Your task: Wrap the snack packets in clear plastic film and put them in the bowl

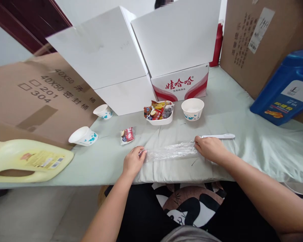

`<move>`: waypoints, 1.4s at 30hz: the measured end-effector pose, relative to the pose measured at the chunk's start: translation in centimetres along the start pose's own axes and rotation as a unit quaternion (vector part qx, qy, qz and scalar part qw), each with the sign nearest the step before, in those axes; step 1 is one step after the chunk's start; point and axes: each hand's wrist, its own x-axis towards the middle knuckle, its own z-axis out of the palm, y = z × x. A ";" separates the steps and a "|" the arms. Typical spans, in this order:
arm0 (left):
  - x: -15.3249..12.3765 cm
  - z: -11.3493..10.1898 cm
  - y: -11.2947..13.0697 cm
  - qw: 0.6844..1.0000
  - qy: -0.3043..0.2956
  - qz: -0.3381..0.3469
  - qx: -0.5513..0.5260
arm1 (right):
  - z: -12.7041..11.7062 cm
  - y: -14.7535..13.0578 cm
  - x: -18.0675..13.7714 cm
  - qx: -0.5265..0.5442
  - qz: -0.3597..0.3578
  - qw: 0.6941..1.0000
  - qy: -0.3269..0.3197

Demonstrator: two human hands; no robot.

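Note:
A strip of clear plastic wrap [171, 151] lies stretched across the cloth between my two hands. Its left end is pinched in my closed left hand [133, 162], where a small reddish-brown bit shows between thumb and finger. My right hand [210, 148] is closed on the other end. Just beyond the right fingers lies a slim white plastic tool [221, 136], its near end partly hidden by them. A red-wrapped snack packet [127, 135] rests apart from my left hand. Behind the wrap, a white dish [164, 121] holds several wrapped snacks [158, 110].
Three paper bowls stand around: one right [192, 109], two tilted-looking at left [83, 136], [103, 112]. White boxes [179, 82] line the back. Cardboard cartons flank both sides, with a yellow jug [40, 158] at left and a blue jug [288, 87] at right.

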 end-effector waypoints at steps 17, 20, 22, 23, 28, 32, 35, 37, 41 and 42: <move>-2.1 0.3 2.7 0.982 0.070 0.109 0.138 | 0.5 1.5 -0.4 0.063 -0.230 0.970 0.055; -3.3 0.1 6.0 0.978 0.081 0.183 0.064 | 0.4 0.9 -0.6 0.054 -0.232 0.969 0.066; -4.5 0.4 8.8 0.968 0.048 0.245 0.000 | -0.2 0.1 -1.4 0.070 -0.253 0.963 0.069; -5.0 0.7 10.1 0.962 0.023 0.270 -0.020 | -0.6 -0.2 -1.9 0.091 -0.277 0.955 0.060; -7.2 2.0 13.6 0.920 -0.046 0.366 -0.134 | -2.5 -0.3 -3.6 0.315 -0.394 0.863 -0.035; -8.1 1.1 13.6 0.879 -0.073 0.376 -0.284 | -1.4 0.2 -2.8 0.404 -0.384 0.829 -0.042; -7.4 0.3 13.3 0.893 -0.091 0.268 -0.350 | 0.1 -0.1 -1.9 0.409 -0.372 0.828 -0.093; -6.2 0.4 12.9 0.922 -0.076 0.158 -0.345 | 0.8 -0.4 -1.5 0.412 -0.349 0.837 -0.091; -2.6 1.9 11.5 0.955 -0.054 -0.002 -0.293 | 1.7 -0.9 -0.8 0.424 -0.296 0.852 -0.087; -1.7 2.4 11.2 0.961 -0.052 -0.020 -0.272 | 1.9 -1.0 -0.6 0.432 -0.279 0.853 -0.092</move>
